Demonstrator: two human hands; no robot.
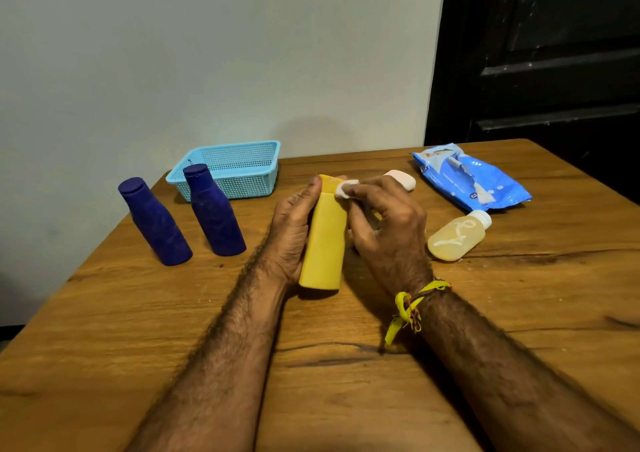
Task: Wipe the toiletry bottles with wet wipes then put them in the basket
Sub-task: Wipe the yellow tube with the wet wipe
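**Yellow bottle held mid-frame, wipe on its top end**

Left of centre: two dark blue bottles (pixel 156 221) (pixel 214 209) stand upright on the wooden worktop (pixel 346 365), side by side, not touching. Light blue mesh basket (pixel 239 169) sits just behind them near the wall; no bottles seen inside.

Centre: left hand (pixel 294 233) grips the yellow bottle (pixel 323 240), thumb up along its left side, fingers wrapped behind. Bottle's lower end is at the worktop; can't tell if it touches.

Right hand (pixel 384 223) pinches a small white wet wipe (pixel 346 188) against the bottle's upper right edge. Yellow thread band (pixel 408 308) on that wrist.

Behind the right hand: a pale pink-white bottle (pixel 401 179), mostly hidden.

Right: clear bottle of yellowish liquid (pixel 457 235) lies on its side, white cap pointing to the blue wet wipes pack (pixel 471 178) in the upper right, flap open.
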